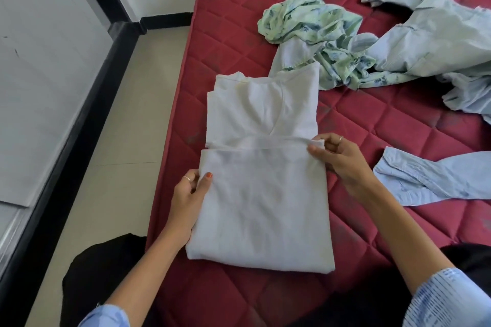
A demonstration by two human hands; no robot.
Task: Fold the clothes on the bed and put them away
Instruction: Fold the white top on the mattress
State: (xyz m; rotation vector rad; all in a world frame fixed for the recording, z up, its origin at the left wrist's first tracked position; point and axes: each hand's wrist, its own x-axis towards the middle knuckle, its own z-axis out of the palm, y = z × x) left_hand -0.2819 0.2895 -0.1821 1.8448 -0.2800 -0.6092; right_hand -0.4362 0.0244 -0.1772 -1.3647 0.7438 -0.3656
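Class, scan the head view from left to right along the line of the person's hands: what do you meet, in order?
Floor → left hand → white garment → right hand → blue striped sleeve lying on the red mattress.

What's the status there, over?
Left hand and right hand both pinching the white top, half folded. Three garments wait unfolded. Nothing in the way.

Pale blue shirt [438, 42] cut off at right edge
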